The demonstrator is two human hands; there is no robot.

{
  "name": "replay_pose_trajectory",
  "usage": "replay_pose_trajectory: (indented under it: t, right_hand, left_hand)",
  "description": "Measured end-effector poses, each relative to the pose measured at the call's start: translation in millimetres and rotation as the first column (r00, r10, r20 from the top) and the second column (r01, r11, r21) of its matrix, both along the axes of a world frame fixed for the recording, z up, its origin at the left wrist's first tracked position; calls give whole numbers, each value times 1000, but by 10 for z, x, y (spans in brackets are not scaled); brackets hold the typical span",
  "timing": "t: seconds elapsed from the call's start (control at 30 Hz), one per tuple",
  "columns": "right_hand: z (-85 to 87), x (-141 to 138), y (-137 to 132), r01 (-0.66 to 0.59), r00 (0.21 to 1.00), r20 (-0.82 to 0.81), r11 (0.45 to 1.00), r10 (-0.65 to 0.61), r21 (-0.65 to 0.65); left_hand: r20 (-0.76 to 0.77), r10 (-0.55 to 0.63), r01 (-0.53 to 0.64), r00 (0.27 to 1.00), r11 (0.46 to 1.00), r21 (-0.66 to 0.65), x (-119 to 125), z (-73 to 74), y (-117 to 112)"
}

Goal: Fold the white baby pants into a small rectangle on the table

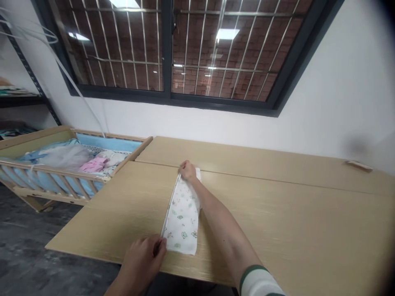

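Note:
A white cloth [182,216] printed with small green figures lies folded into a narrow strip on the wooden table [277,213]. My left hand [143,259] pinches the strip's near left corner by the table's front edge, fingers closed on the fabric. My right hand [187,170] reaches across and grips the far end of the strip, fingers curled over it. My right forearm lies along the cloth's right side. A white sleeve with a green band shows at the bottom.
A wooden baby cot [61,168] with blue bedding and pink and white clothes stands against the table's left side. A small flat object [358,165] lies at the far right. A barred window [173,49] fills the wall behind. Dark shelving [18,98] stands at left.

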State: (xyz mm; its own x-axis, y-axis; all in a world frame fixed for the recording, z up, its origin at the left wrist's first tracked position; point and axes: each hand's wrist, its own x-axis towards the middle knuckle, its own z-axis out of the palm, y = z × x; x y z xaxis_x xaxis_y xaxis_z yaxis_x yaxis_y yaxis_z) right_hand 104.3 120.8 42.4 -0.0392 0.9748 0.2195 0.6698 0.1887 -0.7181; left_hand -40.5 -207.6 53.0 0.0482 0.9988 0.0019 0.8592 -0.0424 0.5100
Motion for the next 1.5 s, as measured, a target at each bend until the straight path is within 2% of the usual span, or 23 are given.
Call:
replay_pose_trajectory:
  t: [0.1,0.17,0.23,0.3,0.33,0.4,0.47,0.53,0.6,0.67,0.73,0.83,0.97,1.23,1.37,1.5]
  right_hand:
    - [51,-3,-66,-21,999,24,1000,20,8]
    - [119,9,-153,-52,998,31,999,51,18]
    - [209,32,-316,-134,990,44,990,132,36]
    - [313,71,-585,-308,950,73,949,303,64]
    - [367,96,-760,-425,903,98,903,418,69]
    - [468,157,-1171,-643,761,150,765,632,36]
    - [534,226,-1602,-788,600,189,615,777,-30]
    - [543,297,-1970,-871,458,206,483,865,-93]
    - [493,364,-2210,-904,371,202,402,906,-144]
    - [409,422,-2295,-907,347,192,380,918,-181]
    - [323,467,-2240,-893,361,201,400,911,-206]
    - [222,501,-1974,-851,418,262,476,870,-222]
    - [116,515,-1465,-777,496,365,590,788,-219]
    - [-74,622,-456,-576,659,488,801,573,-163]
    - [-90,705,-166,-510,703,511,852,494,-122]
    - [-102,758,-71,-514,721,486,852,493,-101]
  left_hand:
    - [-178,38,-33,983,999,30,-22,-95,-31]
    - [-218,52,-18,975,988,152,-4,-143,-57]
    - [-196,24,51,980,930,365,48,-173,-79]
    - [-178,-70,158,982,821,548,132,-193,-99]
    - [-189,-113,206,975,770,603,181,-205,-110]
    - [-241,-151,276,959,699,660,280,-249,-134]
    - [-300,-117,300,947,662,687,365,-332,-162]
    - [-344,-67,305,936,640,705,422,-440,-191]
    - [-366,-51,313,929,635,706,450,-539,-217]
    - [-376,-61,326,924,640,696,458,-597,-235]
    - [-389,-65,338,919,640,690,458,-603,-241]
    - [-414,-52,352,909,630,692,456,-555,-231]
    - [-462,-58,395,885,619,679,433,-520,-221]
    - [-512,-74,433,856,644,630,367,-581,-226]
    - [-516,-92,444,852,648,619,351,-561,-221]
    - [-520,-94,445,849,659,607,370,-543,-230]
